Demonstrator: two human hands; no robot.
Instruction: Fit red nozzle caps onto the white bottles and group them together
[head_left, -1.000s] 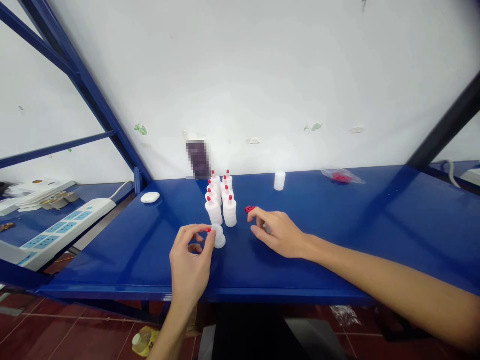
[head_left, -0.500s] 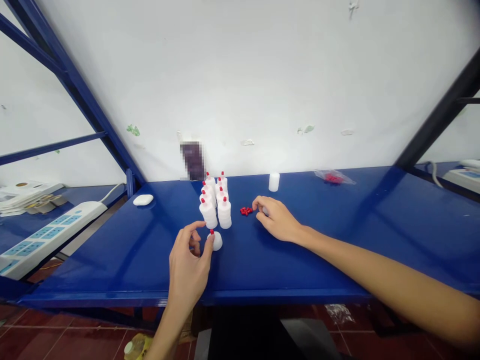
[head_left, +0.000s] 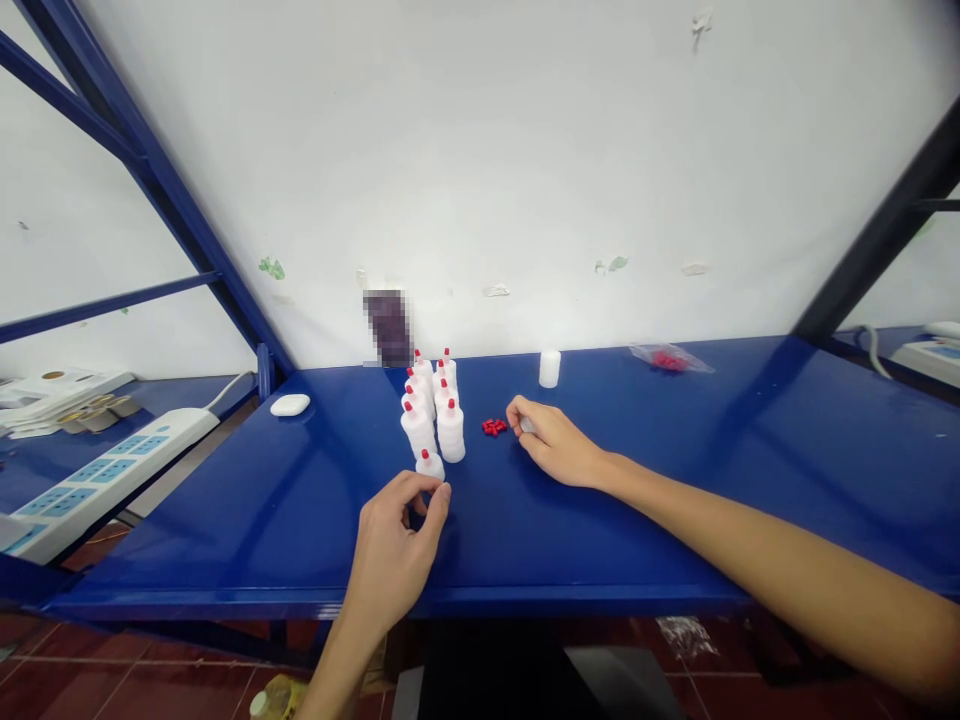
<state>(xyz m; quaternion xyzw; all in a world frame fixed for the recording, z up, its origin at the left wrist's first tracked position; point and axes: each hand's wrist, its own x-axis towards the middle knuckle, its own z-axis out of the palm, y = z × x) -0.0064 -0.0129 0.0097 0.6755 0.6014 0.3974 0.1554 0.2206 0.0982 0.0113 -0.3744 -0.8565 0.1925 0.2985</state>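
My left hand (head_left: 397,545) pinches the base of a small white bottle with a red cap (head_left: 430,464), which stands upright on the blue table (head_left: 675,480). It is just in front of a cluster of several capped white bottles (head_left: 435,405). My right hand (head_left: 555,445) rests on the table with curled fingers, its fingertips beside a small pile of loose red caps (head_left: 493,427). A sliver of white shows under those fingers, seemingly another bottle.
A lone uncapped white bottle (head_left: 549,368) stands near the wall. A clear bag of red caps (head_left: 667,358) lies at the back right. A white oval case (head_left: 289,404) lies left of the bottles. A power strip (head_left: 105,480) lies on the neighbouring shelf at left.
The red cap held in my left fingers now sits on the front bottle, which has been moved up to the cluster. My right hand has pulled back slightly from the caps.
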